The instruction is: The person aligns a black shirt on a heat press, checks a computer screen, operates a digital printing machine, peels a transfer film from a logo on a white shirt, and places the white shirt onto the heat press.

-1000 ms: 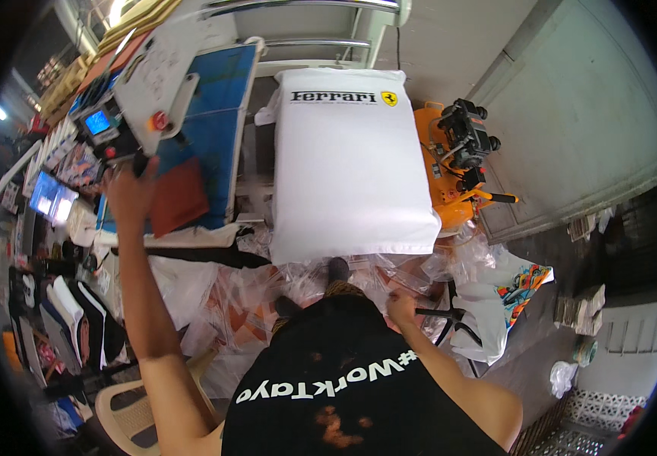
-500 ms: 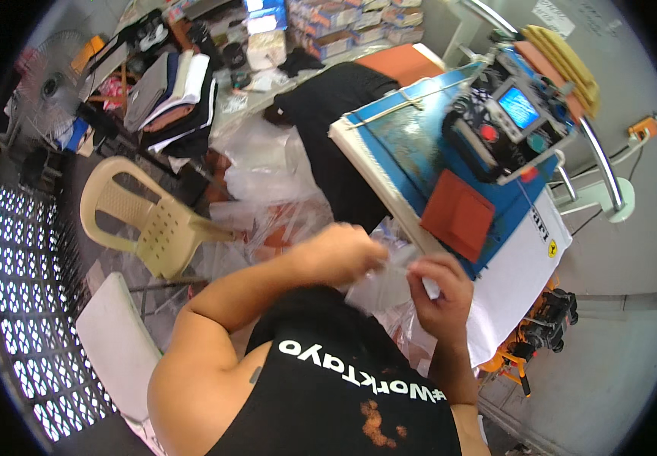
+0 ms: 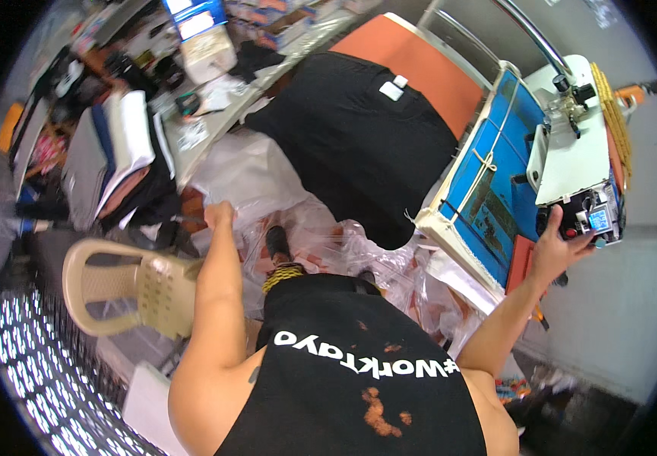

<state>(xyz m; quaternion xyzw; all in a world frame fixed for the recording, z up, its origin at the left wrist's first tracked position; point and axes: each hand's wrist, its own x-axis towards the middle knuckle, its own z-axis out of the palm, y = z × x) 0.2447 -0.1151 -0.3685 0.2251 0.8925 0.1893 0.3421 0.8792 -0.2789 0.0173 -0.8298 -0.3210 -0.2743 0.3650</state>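
Observation:
My left hand [image 3: 220, 214] is out to the left beside the chair, above the plastic sheeting [image 3: 248, 171]. Its fingers are curled in, and whatever they may hold is hidden. On the right my right hand [image 3: 555, 249] has its thumb and fingers spread against the lower edge of a control box [image 3: 594, 219] with a small blue screen. That box belongs to a heat press. The press's blue panel [image 3: 505, 129], tied with cord, stands tilted up. To its left a black T-shirt [image 3: 366, 129] lies spread over an orange pad [image 3: 427, 64].
A beige plastic chair [image 3: 165, 292] stands at the left, in front of a stack of folded shirts [image 3: 119, 156]. A cluttered table [image 3: 229, 121] runs along the back. Metal rails [image 3: 533, 34] rise at the far right. Crumpled clear plastic [image 3: 378, 258] covers the floor ahead.
My hands have parted from the clear plastic piece between them, left hand leftward, right hand to the control box. The blue panel has tilted up and right, uncovering the black T-shirt.

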